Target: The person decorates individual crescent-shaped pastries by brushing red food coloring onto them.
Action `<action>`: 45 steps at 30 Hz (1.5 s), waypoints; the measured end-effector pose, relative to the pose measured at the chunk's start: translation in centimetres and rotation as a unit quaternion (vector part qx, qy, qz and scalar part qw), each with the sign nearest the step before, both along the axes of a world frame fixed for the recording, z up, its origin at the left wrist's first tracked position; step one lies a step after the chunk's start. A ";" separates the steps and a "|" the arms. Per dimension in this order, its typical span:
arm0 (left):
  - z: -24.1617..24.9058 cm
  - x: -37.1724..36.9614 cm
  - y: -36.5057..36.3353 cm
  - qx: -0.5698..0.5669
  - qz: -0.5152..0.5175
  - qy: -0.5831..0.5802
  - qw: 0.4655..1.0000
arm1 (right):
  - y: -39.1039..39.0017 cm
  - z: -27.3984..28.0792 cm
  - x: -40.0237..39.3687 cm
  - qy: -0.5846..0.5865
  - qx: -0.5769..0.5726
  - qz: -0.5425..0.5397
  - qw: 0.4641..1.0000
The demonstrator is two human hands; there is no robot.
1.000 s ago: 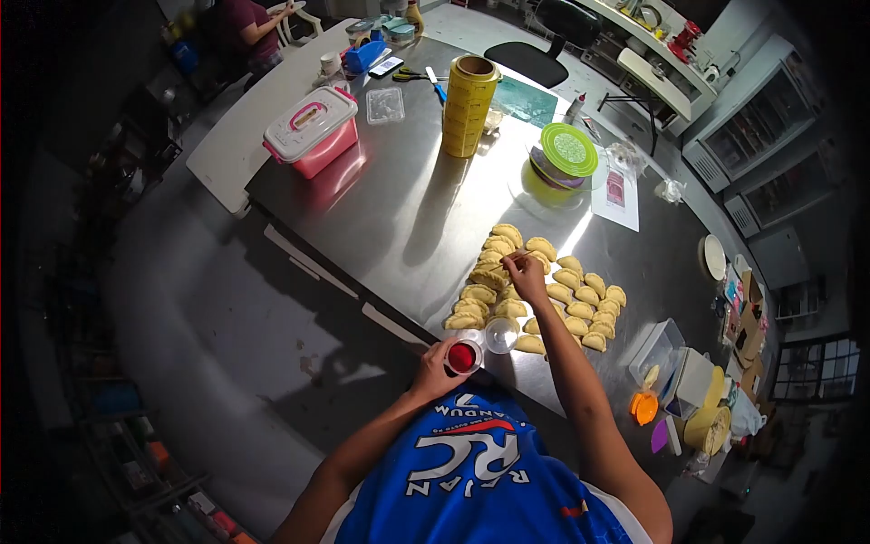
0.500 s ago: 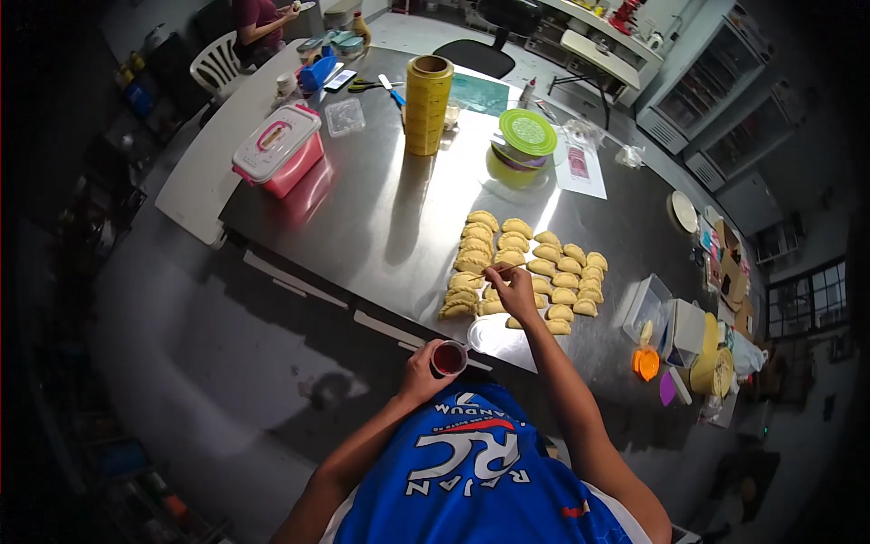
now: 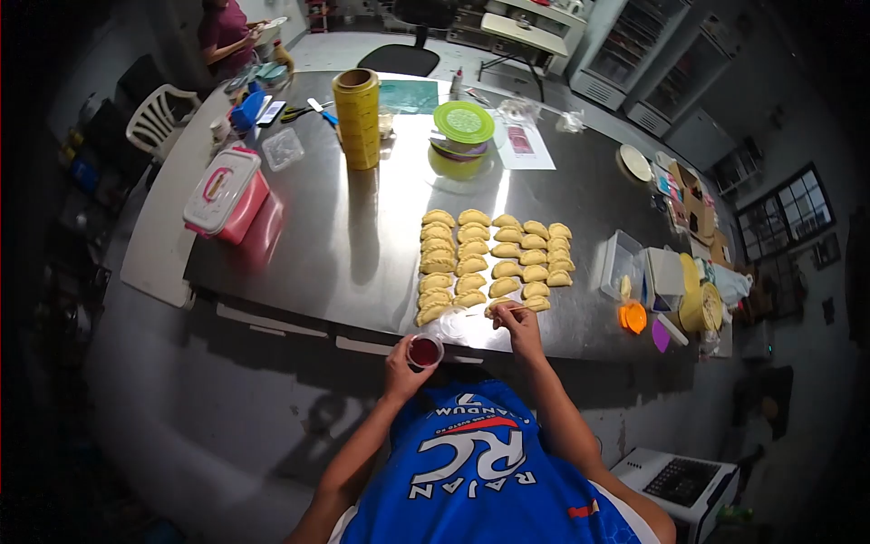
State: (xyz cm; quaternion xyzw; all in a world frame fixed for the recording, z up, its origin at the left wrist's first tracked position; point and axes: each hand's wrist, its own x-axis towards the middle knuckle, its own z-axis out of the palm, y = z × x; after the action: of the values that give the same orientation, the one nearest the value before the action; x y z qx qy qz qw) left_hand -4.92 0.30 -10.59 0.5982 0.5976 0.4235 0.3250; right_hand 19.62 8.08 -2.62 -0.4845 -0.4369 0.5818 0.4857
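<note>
My left hand is wrapped round a small clear cup of dark red liquid, held just off the table's front edge. In my right hand a thin stick is pinched between the fingers, over the front end of the pastry rows. Several rows of pale yellow half-moon pastries with crimped edges lie on the steel table. A clear round lid rests flat by the front pastries, between my hands.
A yellow film roll stands upright at the back. Left is a pink box; behind the pastries, a green-lidded bowl. Plastic containers and orange lids sit right. Another person is at the far left.
My right hand has moved from the middle of the pastries toward the front edge, nearer me. The view has shifted. The cup is still in my left hand.
</note>
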 end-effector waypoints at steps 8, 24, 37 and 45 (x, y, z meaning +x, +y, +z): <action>0.0 -3.0 4.8 0.007 0.082 -0.032 0.996 | -1.8 1.4 4.7 0.125 -0.063 -0.132 0.981; -6.5 -7.7 12.6 0.049 0.214 0.083 0.972 | -6.8 8.3 12.7 -0.020 0.114 -0.217 0.969; -6.6 -7.6 12.2 0.027 0.223 0.107 0.969 | -7.1 10.1 12.0 -0.013 0.193 -0.110 0.975; -5.9 -7.7 12.0 0.037 0.200 0.109 0.973 | -6.3 9.9 11.4 -0.123 0.109 -0.144 0.976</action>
State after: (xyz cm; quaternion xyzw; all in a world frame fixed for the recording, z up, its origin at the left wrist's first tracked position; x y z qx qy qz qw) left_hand -12.63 12.32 -16.47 0.5204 0.7212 0.4339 0.1443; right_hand 31.01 1.74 7.33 -0.5543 -0.4802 0.3906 0.5564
